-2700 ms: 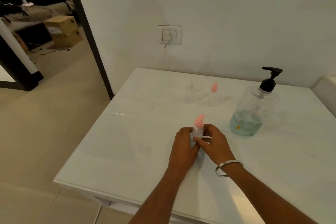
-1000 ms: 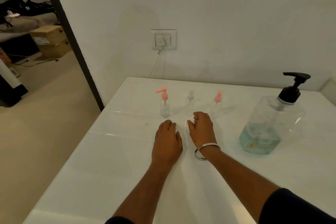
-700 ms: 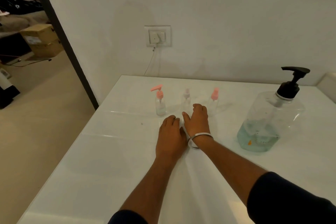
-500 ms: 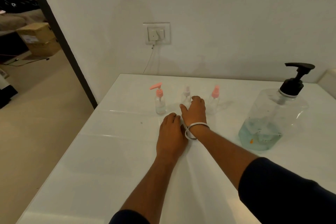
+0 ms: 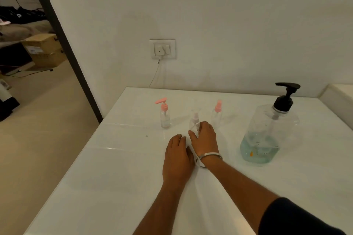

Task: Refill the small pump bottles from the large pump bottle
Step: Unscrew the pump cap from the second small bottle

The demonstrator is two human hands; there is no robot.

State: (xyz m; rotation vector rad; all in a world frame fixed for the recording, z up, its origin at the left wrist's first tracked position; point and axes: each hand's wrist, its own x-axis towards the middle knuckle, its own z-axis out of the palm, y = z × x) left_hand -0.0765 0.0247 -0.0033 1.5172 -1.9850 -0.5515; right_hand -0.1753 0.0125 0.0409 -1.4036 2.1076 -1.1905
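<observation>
Three small clear bottles stand in a row on the white table [image 5: 118, 168]: the left small bottle [image 5: 165, 119] with a pink pump, the middle small bottle [image 5: 194, 119] with a pale cap, and the right small bottle [image 5: 217, 113] with a pink cap. The large pump bottle [image 5: 267, 135], black pump on top, stands at the right with a little blue-green liquid at its bottom. My right hand [image 5: 205, 138], a metal bangle on its wrist, has thumb and fingers curled round the base of the middle small bottle. My left hand [image 5: 177, 156] lies flat on the table just beside it.
The table stands against a white wall with a socket plate [image 5: 162, 49] and a cable hanging from it. The table's left edge drops to a beige floor; a doorway with cardboard boxes [image 5: 44, 49] lies beyond. A white ledge [image 5: 338, 97] sits at the far right.
Earlier both hands held a small pink-pump bottle near me; it now stands at the row's left. My right hand has since slid forward to the middle bottle. My left hand stayed flat.
</observation>
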